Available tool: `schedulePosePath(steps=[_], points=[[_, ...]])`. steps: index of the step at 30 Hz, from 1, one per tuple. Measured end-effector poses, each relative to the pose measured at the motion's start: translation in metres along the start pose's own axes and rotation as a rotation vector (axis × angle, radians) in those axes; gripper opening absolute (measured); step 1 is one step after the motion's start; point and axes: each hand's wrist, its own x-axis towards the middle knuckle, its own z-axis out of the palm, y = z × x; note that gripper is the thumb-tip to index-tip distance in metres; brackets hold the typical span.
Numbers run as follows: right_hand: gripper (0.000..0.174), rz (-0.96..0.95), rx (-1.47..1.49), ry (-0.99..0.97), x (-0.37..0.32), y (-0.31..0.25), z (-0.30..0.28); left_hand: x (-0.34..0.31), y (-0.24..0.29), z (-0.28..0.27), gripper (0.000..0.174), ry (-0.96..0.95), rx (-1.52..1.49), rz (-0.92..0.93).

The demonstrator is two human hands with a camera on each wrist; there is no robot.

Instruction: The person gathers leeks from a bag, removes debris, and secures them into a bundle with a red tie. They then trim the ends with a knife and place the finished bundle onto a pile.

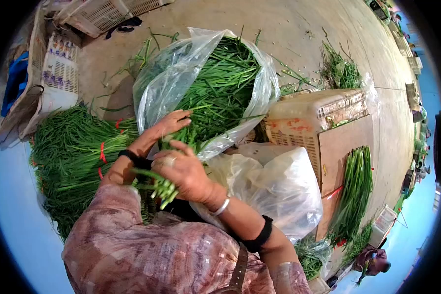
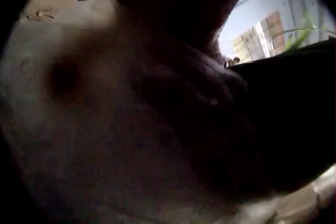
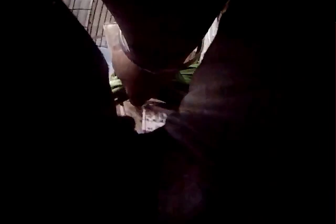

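Note:
In the head view my right hand (image 1: pixel 181 171) grips a small bunch of garlic chives (image 1: pixel 164 190), its pale cut ends pointing down toward my lap. The bunch's leaves run up past the knuckles, partly hidden by the fingers. Just beyond it my left hand (image 1: pixel 170 122) reaches across the greens, with a thin leaf sticking out at its fingertips; I cannot tell whether the fingers pinch it. Ahead of both hands a clear plastic bag (image 1: pixel 154 98) stands wide, filled with loose chives (image 1: pixel 225 78). Both wrist views are very dark.
Chive bundles tied with red bands (image 1: pixel 78 152) are heaped at left. To the right are a crumpled plastic bag (image 1: pixel 274 183), an upturned crate (image 1: pixel 296 117) and a board (image 1: pixel 348 132) bearing a tied chive bundle (image 1: pixel 355 191). White crates (image 1: pixel 59 73) stand back left; another person (image 1: pixel 372 262) is far right.

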Motion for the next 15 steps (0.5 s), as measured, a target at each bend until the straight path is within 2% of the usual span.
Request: schedulePosePath(steps=[1, 2, 3, 4, 5, 6, 7, 8, 9, 11, 13, 15], points=[[0.038, 0.108, 0.122, 0.066, -0.002, -0.004, -0.009, 0.002, -0.005, 0.004, 0.055, 0.001, 0.004, 0.0], [0.039, 0.224, 0.118, 0.156, -0.007, -0.005, -0.03, 0.004, -0.01, 0.008, 0.054, 0.034, 0.118, 0.0], [0.035, 0.248, 0.134, 0.239, -0.007, -0.006, -0.057, 0.009, -0.019, 0.015, 0.053, 0.068, 0.229, 0.003], [0.041, 0.84, 0.719, 0.352, -0.01, -0.031, -0.093, 0.019, -0.037, 0.023, 0.051, 0.114, 0.229, -0.022], [0.04, 0.627, 0.099, 0.411, -0.033, -0.017, -0.113, 0.017, -0.023, 0.015, 0.051, 0.117, 0.229, -0.015], [0.039, 0.772, 0.312, 0.711, -0.059, -0.023, -0.135, 0.012, 0.005, -0.002, 0.052, 0.004, -0.062, -0.279], [0.03, 0.519, 0.312, 0.843, -0.068, -0.026, -0.165, 0.011, 0.022, -0.01, 0.052, -0.116, -0.354, -0.535], [0.032, 0.379, 0.458, 0.935, -0.081, -0.031, -0.193, 0.015, -0.011, 0.004, 0.051, 0.041, -0.059, -0.184], [0.032, 0.416, 0.452, 1.036, -0.09, -0.048, -0.216, 0.014, -0.029, 0.011, 0.051, 0.033, -0.061, -0.165], [0.034, 0.349, 0.396, 1.033, -0.101, -0.079, -0.245, 0.02, -0.042, 0.019, 0.048, 0.094, 0.049, -0.01], [0.034, 0.317, 0.299, 1.009, -0.114, -0.101, -0.266, 0.027, -0.009, 0.003, 0.044, 0.029, 0.05, -0.084], [0.031, 0.394, 0.167, 1.175, -0.102, -0.126, -0.269, 0.027, 0.054, -0.028, 0.043, -0.017, 0.171, 0.009]])
